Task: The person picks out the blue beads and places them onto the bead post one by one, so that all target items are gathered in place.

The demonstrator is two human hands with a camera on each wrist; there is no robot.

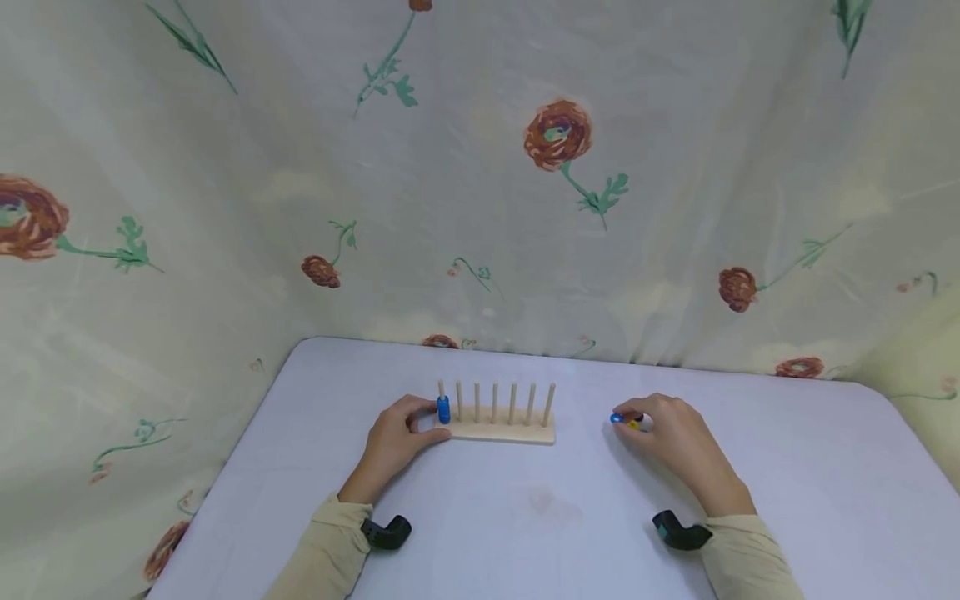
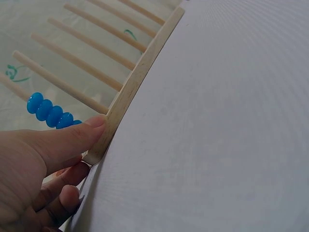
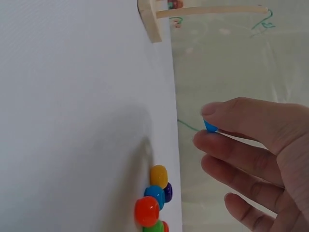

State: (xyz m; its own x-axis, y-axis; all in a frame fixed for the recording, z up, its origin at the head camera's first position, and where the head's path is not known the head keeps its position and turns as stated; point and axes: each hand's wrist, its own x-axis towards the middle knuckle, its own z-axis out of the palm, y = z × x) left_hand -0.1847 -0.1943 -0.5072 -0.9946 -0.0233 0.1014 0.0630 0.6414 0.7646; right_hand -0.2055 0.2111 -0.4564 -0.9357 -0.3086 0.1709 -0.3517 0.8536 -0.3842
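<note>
A wooden peg rack [image 1: 502, 432] with a row of upright pegs stands on the table. Several blue beads [image 2: 48, 112] are stacked on its leftmost peg. My left hand [image 1: 393, 435] grips that end of the base, the thumb [image 2: 91, 126] along its front edge and the fingers partly hidden behind. To the right of the rack, above the table, my right hand [image 1: 675, 433] pinches one blue bead [image 3: 210, 126] between thumb and forefinger. Its other fingers are loosely bent. The other pegs carry no beads.
Loose beads lie in a small group below the right hand: a yellow bead [image 3: 158, 176], a blue one, a dark purple one, an orange-red bead [image 3: 147, 211] and a green one. A floral curtain [image 1: 480, 183] hangs behind the white table [image 1: 525, 533].
</note>
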